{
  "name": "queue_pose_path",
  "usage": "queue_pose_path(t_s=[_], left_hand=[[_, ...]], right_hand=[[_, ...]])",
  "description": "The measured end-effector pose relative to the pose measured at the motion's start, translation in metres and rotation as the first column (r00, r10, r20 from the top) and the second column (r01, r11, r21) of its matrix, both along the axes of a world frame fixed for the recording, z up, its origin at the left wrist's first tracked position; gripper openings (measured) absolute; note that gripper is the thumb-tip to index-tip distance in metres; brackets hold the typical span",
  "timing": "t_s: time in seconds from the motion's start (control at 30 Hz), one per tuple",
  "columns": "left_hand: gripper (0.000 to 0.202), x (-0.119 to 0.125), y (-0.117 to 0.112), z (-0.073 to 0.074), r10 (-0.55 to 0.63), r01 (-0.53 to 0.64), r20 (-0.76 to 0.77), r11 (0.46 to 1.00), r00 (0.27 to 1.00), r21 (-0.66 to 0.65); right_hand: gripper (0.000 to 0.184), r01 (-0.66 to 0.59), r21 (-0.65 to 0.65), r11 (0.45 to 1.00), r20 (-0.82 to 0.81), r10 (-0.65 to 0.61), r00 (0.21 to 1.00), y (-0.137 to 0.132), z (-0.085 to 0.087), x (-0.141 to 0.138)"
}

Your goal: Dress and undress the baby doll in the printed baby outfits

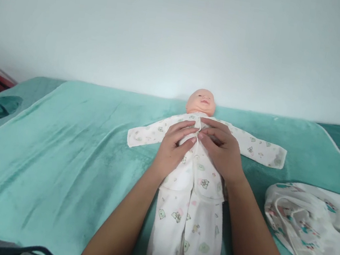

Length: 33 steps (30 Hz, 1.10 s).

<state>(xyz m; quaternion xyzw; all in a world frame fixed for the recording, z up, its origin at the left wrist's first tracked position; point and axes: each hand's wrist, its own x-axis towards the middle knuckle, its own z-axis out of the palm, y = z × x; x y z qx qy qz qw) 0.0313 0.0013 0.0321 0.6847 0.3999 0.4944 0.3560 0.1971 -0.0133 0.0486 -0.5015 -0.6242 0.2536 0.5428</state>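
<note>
A baby doll [202, 100] lies on its back, head toward the wall, dressed in a white printed baby jacket [204, 177]. The jacket's sleeves spread out to both sides. Matching white baby trousers [171, 225] cover the legs, which run down toward me. At the chest, my left hand [174, 145] and my right hand [220, 147] meet over the jacket's front opening. Both hands have thumb and fingers closed at the cloth edges there. The fingers hide the fastening itself. Below them, the front seam runs down the middle.
A green plush sheet [59, 141] covers the bed, with a face hole [0, 106] at its left end. To the right lies a bunched white printed cloth [311, 225]. A white wall [183, 36] stands behind. A dark cable [36, 249] crosses the lower left.
</note>
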Motion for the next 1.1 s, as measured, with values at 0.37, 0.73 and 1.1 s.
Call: queue_pose_path(t_s=[0.37, 0.73, 1.1], left_hand=[[0.027, -0.001, 0.002, -0.002, -0.01, 0.01, 0.003, 0.999, 1.0, 0.047], [0.036, -0.006, 0.005, -0.01, -0.079, 0.079, -0.005, 0.988, 0.997, 0.13], [0.036, -0.003, 0.002, -0.004, -0.035, 0.045, -0.068, 0.989, 0.997, 0.144]], right_hand=[[0.006, 0.173, 0.165, 0.971, 0.307, -0.217, 0.927, -0.007, 0.002, -0.017], [0.009, 0.337, 0.244, 0.909, 0.56, -0.416, 0.716, -0.017, 0.004, -0.038], [0.015, 0.275, 0.057, 0.96, 0.233, -0.281, 0.931, -0.01, 0.006, -0.027]])
